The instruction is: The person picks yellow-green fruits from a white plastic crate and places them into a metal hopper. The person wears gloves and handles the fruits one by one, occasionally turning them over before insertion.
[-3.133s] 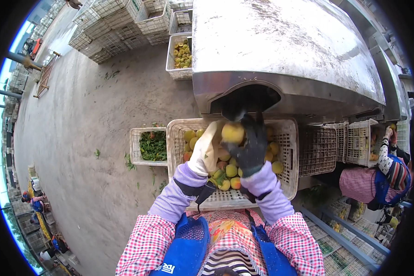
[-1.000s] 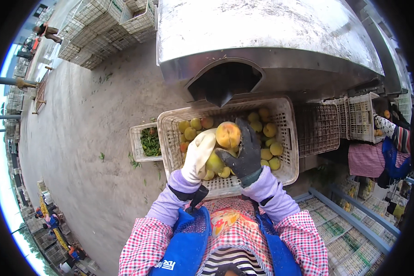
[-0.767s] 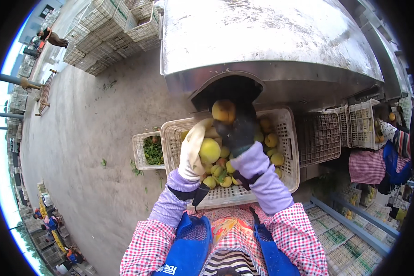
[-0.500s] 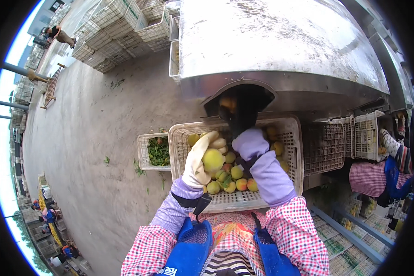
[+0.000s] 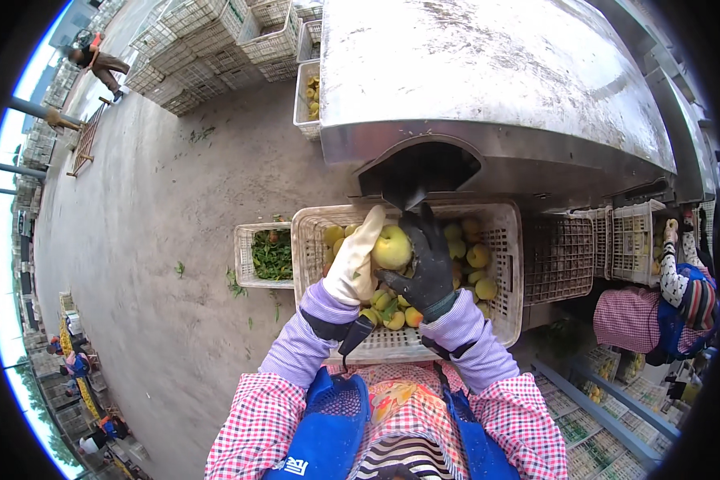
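A pale yellow-green peach (image 5: 392,247) sits between my two gloved hands, above a white plastic crate (image 5: 408,350). My left hand (image 5: 355,262), in a white glove, curls round its left side. Against the right side press the fingers of my right hand (image 5: 429,264), in a black glove. More peaches (image 5: 478,256) lie in the crate, yellow-green with some red blush; my hands hide part of them. Just beyond the crate is the dark opening (image 5: 424,166) of a metal machine (image 5: 488,72).
Left of the crate stands a small crate of green leaves (image 5: 272,254). A dark crate (image 5: 558,260) is to the right, and past it a person (image 5: 656,308) reaches into another crate. Stacked crates (image 5: 208,56) stand at the far left. A blue metal frame (image 5: 600,412) lies lower right.
My right hand has come out of the machine's opening and back to the peach beside my left hand. My left hand has moved slightly away from me and turned more upright.
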`<state>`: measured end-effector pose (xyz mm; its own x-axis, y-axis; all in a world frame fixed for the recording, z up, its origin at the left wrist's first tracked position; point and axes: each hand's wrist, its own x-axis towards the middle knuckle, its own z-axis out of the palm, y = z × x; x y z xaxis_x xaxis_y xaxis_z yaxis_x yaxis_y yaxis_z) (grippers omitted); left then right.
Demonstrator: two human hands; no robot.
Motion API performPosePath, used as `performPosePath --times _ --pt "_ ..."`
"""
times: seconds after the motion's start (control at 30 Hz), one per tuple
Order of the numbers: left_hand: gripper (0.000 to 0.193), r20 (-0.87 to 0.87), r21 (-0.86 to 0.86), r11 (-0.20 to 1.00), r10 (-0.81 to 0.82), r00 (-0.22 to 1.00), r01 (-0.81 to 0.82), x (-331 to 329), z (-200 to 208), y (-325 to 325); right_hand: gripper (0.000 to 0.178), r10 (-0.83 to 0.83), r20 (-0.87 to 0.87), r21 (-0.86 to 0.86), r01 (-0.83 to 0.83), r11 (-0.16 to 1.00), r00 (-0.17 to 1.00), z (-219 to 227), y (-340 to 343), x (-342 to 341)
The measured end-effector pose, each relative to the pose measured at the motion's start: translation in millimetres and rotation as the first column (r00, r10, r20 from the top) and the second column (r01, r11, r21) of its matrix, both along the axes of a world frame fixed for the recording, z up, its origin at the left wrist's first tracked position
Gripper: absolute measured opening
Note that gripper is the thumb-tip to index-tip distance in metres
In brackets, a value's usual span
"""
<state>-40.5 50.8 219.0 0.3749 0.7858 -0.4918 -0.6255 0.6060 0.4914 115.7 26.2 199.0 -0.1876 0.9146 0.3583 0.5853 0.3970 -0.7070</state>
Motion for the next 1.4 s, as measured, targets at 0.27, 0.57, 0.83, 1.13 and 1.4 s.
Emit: performPosePath --times 0.27,0.57,0.83,1.13,1.4 --pt "0.092 -0.217 0.041 0.998 -0.032 0.976 0.042 -1 -40 -11 0.061 -0.182 0.045 -0.111 0.186 0.976 0.982 24 72 -2" --pt "0.062 -0.614 0.046 0.92 -0.281 0.738 0.388 23 -120 -34 0.048 -0.064 -0.136 -0.285 0.023 0.958 0.989 -15 52 90" --pt "0.077 -0.989 -0.056 0.235 -0.148 -0.021 0.97 118 -227 -74 0.046 0.284 0.72 -0.618 0.4 0.677 0.633 -156 -89 197" --pt "0.063 -0.861 0.098 0.26 -0.461 0.212 0.961 133 -266 -31 0.051 0.157 0.398 -0.77 0.236 0.593 0.904 -135 -68 185" --pt "0.053 0.158 0.011 0.915 -0.399 0.903 0.403 36 -106 -60 0.08 -0.177 -0.53 -0.559 -0.185 0.808 0.829 -58 -56 83"
